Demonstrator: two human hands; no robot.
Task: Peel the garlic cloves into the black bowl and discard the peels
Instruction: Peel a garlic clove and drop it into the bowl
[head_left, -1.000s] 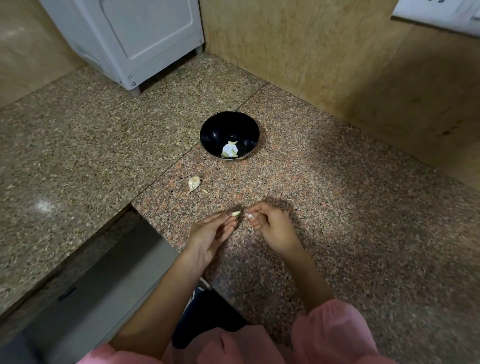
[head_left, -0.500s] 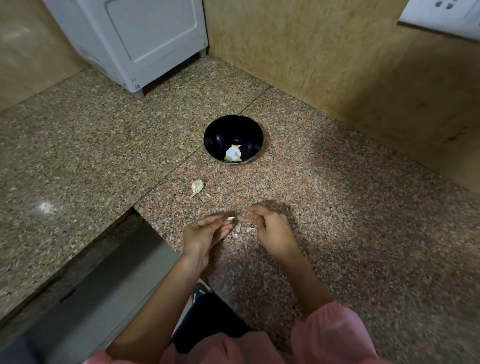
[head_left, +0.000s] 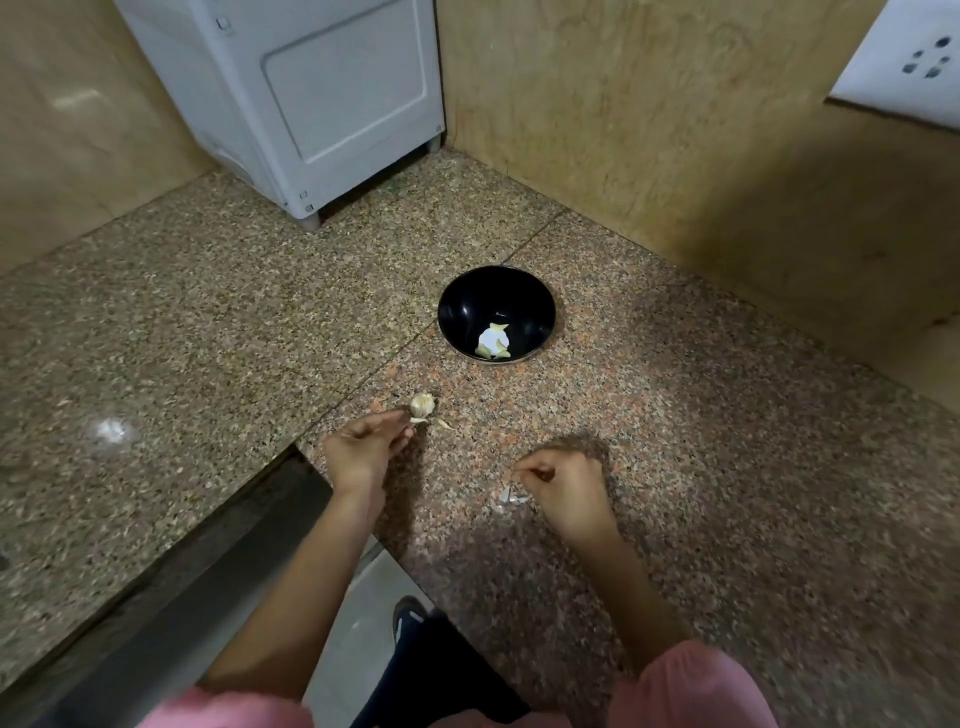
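Note:
The black bowl (head_left: 454, 296) stands on the granite counter with peeled garlic cloves (head_left: 493, 342) in its bottom. An unpeeled garlic clove (head_left: 422, 402) lies on the counter in front of the bowl and to its left. My left hand (head_left: 363, 452) reaches up to that clove, and its fingertips pinch a small pale garlic piece just below it. My right hand (head_left: 566, 488) rests further right with its fingers curled shut and nothing visible in them. Several garlic peels (head_left: 511, 496) lie on the counter by its knuckles. One loose peel scrap (head_left: 445, 424) lies beside my left fingertips.
A white appliance (head_left: 311, 104) stands in the back corner against tan walls. A white socket plate (head_left: 914, 62) is on the right wall. The counter edge (head_left: 291, 452) drops off just left of my left wrist, with floor and a shoe below.
My hands have moved apart. The left hand went forward to the unpeeled clove with the small piece in its fingers. The right hand stayed back beside the dropped peels.

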